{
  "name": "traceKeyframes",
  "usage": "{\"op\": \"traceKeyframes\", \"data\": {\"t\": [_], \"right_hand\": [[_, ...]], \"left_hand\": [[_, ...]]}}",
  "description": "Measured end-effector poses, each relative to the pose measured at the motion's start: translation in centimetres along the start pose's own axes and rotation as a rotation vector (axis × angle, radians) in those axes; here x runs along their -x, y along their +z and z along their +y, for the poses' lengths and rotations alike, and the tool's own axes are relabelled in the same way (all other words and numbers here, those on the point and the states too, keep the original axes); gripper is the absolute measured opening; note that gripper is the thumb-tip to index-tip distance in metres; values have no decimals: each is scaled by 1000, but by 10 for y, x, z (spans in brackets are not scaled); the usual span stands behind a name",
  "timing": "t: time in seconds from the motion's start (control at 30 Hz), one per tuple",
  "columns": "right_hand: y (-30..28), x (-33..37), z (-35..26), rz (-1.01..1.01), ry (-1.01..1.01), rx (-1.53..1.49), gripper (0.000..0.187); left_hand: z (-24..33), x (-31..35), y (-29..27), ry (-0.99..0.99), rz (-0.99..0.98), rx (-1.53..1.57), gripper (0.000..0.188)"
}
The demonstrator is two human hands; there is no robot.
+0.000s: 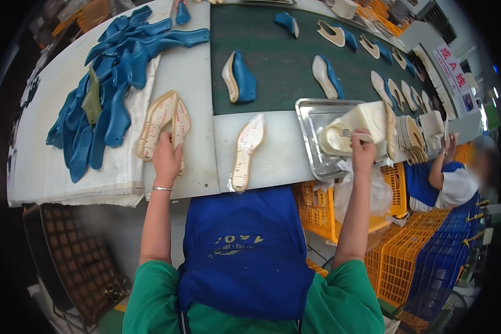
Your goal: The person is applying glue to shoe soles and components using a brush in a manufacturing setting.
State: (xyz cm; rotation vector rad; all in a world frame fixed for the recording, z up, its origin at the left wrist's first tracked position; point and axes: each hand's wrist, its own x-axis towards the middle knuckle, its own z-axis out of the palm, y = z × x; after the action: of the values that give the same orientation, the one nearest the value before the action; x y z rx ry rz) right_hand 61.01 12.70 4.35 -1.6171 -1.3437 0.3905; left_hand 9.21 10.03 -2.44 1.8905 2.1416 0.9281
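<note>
My left hand [167,158] is closed on pale shoe insoles [162,114] at the table's front left; two of them lie partly overlapped, with red marks. My right hand [363,153] grips the light handle of a flat brush [348,133] with a metal band. Its bristle end reaches into a cut-open white plastic jug [331,142], whose contents I cannot make out. This jug sits in a shiny metal tray [312,158]. Between my hands another insole [246,150] lies lengthwise on the white tabletop [284,150], its surface glossy.
Blue shoe lasts [117,78] are heaped at left, with one olive last [92,100] among them. A green conveyor belt [284,67] carries lasts with insoles. Right of the tray stand stacked insoles [411,139]. Yellow crates [317,214] stand below; a co-worker [448,183] is at right.
</note>
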Motion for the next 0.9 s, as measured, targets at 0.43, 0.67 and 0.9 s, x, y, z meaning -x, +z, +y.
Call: {"op": "traceKeyframes", "data": {"t": [0.43,0.67,0.9], "right_hand": [[16,16,14,148,215,-213,24],[22,50,40,240,358,-360,26],[16,69,5,303,312,-639,22]], "left_hand": [[68,20,-27,-407,-120,1787,43],[129,37,-9,-375,-354,2107,48],[146,56,9,-438,-637,1951,51]]}}
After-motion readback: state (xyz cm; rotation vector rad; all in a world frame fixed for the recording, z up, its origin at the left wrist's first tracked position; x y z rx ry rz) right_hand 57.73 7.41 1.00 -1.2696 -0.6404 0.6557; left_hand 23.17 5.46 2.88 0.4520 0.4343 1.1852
